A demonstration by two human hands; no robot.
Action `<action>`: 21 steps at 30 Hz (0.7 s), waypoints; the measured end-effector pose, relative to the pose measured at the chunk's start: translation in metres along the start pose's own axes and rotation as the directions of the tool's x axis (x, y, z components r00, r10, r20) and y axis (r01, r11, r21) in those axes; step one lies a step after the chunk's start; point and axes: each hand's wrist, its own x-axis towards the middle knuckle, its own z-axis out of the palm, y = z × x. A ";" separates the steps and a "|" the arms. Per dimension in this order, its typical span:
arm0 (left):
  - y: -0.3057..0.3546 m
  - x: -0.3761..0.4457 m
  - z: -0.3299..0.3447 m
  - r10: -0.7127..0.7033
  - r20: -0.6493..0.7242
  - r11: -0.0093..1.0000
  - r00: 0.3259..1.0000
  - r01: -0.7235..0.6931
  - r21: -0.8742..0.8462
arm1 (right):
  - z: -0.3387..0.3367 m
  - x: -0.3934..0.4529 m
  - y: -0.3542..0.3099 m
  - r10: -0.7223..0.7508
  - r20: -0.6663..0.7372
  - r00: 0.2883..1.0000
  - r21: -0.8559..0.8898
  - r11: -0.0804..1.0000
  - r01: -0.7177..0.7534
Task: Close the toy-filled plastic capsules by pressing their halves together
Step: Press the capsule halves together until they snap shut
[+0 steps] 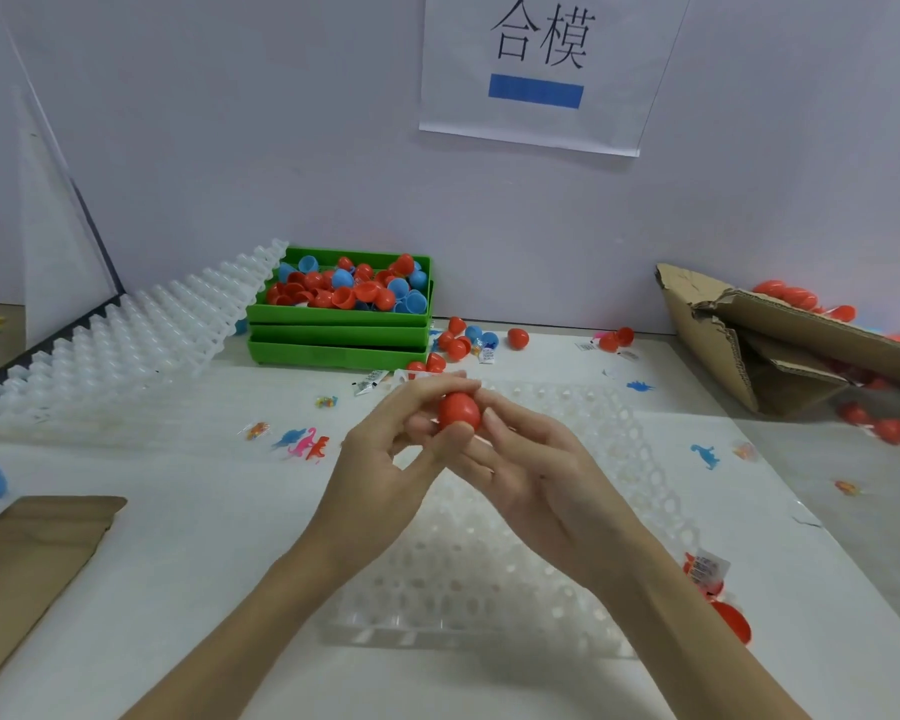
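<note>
Workstation: a white table (188, 589) set against a pale partition wall, with a printed sheet (546, 70) fixed to the wall. The sheet reads "合模" above a solid blue bar; no other writing is legible, and the small printed sachets (370, 381) on the table are too small to read.

Both hands meet above a clear plastic holding tray (489, 579) at table centre. The left hand (385, 449) and right hand (520, 459) each have fingers curled round a single red capsule (459, 410), held in the air between the fingertips. Its halves appear joined; whether they are fully seated cannot be told.

Progress, as judged: early to middling. The pockets of the clear tray that show appear unfilled. A stack of green bins (339, 335) at the wall holds a heap of loose red and blue capsule halves (344, 288), a large stock not yet assembled. Several red pieces lie scattered beside the bins (517, 337). More red capsules (791, 296) lie behind a torn cardboard box (780, 345) at the right, possibly finished output. Small plastic dinosaur toys (305, 441) lie loose on the table, uncapsuled. A stack of white trays (126, 345) leans at the left.
</note>
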 end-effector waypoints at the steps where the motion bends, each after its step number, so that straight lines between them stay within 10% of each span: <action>1: 0.000 0.001 0.000 -0.010 0.022 1.000 1.000 0.010 -0.001 | -0.002 0.000 -0.001 -0.022 -0.055 0.998 -0.051 0.999 0.019; 9: -0.001 0.003 0.000 -0.135 0.096 0.987 0.986 0.143 -0.078 | 0.001 0.000 0.008 -0.347 -0.309 0.885 -0.682 0.730 0.049; 21: -0.003 0.002 -0.004 -0.108 0.225 0.964 0.968 0.158 -0.213 | 0.008 -0.003 0.011 -0.237 -0.150 0.960 -0.583 0.805 0.108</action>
